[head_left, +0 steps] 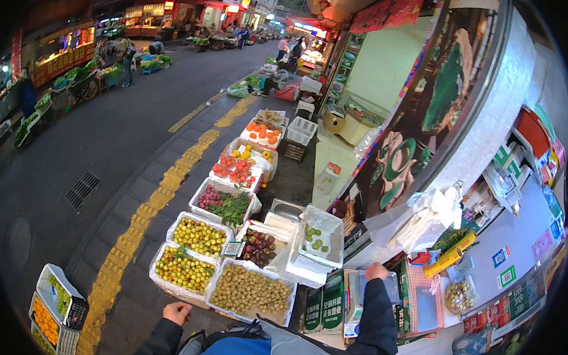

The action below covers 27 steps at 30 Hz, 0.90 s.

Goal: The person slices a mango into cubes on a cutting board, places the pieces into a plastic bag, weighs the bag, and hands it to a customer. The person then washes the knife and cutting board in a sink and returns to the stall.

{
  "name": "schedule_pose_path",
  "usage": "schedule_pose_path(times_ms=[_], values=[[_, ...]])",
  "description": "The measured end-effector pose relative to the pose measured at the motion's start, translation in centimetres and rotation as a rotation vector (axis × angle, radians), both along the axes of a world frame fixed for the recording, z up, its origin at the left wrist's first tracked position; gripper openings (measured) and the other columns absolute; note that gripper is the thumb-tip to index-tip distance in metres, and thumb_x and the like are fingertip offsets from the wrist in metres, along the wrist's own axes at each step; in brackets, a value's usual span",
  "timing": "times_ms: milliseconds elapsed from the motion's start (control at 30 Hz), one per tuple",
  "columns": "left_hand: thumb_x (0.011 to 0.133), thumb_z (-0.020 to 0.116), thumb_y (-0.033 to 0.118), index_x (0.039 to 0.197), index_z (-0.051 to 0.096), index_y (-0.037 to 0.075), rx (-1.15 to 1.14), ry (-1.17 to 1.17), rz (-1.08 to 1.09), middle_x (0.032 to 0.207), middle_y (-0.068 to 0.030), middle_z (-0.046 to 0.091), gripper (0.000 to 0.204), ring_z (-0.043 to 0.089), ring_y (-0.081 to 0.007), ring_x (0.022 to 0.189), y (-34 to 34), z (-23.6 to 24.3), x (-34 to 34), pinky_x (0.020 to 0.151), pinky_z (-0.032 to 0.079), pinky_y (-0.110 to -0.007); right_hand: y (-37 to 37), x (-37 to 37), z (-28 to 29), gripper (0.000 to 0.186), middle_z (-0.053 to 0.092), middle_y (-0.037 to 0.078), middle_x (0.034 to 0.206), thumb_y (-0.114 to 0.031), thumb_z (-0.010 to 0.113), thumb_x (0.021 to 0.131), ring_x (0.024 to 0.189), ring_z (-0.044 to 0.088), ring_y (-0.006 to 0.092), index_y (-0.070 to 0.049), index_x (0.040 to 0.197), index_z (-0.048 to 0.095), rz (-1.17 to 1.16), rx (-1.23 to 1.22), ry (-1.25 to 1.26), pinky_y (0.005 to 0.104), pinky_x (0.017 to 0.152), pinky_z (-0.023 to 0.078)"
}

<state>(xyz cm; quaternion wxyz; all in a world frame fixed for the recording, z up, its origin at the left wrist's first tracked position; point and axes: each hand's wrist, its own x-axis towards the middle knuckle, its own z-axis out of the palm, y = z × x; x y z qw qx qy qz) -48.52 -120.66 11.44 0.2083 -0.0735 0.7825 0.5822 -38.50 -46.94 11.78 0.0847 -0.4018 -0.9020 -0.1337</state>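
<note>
**Dark sleeves at the fruit stall, right hand on the scale**

Dark sleeves and a blue-and-grey jacket front fill the lower edge, the body being cut off there by the frame. The right hand (376, 271) is stretched forward onto the weighing scale (373, 296) on the table (518, 238); its fingers are curled over the far edge of the pan, though it cannot be told whether the pan is actually gripped, since only the back of the hand is shown. The scale is seen as a pale, flat box with a metal pan on top. Its long axis runs away from the person, its near end pointing back toward the body, and much of it is hidden beneath the forearm.

The left hand (177, 313) is held loosely clenched, empty, just before the near rim of the crate of yellow-green fruit (183, 269). Just beside that, a crate of small brown fruit (250, 290) is set, and behind it a box of dark plums (258, 246) and a white foam box (320, 240) with a few green fruits.

To the right of the scale a red-checked pad (423, 297), a yellow roll (450, 253) and a netted bag of small fruit (460, 294) are laid on the table. Packets at the far right are bent and blurred by the lens rim.
</note>
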Motion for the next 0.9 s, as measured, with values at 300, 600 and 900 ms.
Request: schedule_pose_path(times_ms=[300,600,900], values=[[0.091,0.063,0.016,0.088,0.07,-0.004,-0.145,-0.111,0.067,0.067,-0.011,0.068,0.022,0.061,-0.015,0.052,2.5,-1.3,3.2,0.049,0.049,-0.03,26.1,9.9,11.4,0.038,0.07,0.023,0.096,-0.032,0.059,0.088,0.088,0.068,0.0346,0.005,0.098,0.063,-0.367,-0.09,0.875,0.0422,0.075,0.051],[0.092,0.061,0.017,0.088,0.069,-0.003,-0.161,-0.25,0.175,0.066,-0.0122,0.068,0.022,0.06,-0.0164,0.049,12.0,-2.6,6.0,0.046,0.049,-0.031,46.2,8.8,25.5,0.049,0.066,0.026,0.112,-0.038,0.048,0.097,0.107,0.061,0.0373,0.006,0.112,0.065,-0.218,-0.221,1.407,0.0388,0.094,0.044],[0.092,0.061,0.015,0.086,0.069,-0.004,-0.173,-0.239,0.238,0.065,-0.0128,0.068,0.022,0.062,-0.0179,0.05,17.8,-2.8,9.1,0.046,0.05,-0.03,53.8,2.2,26.8,0.071,0.057,0.022,0.131,-0.052,0.043,0.099,0.116,0.057,0.0298,0.01,0.132,0.051,0.199,-0.638,1.504,0.0341,0.102,0.04]])
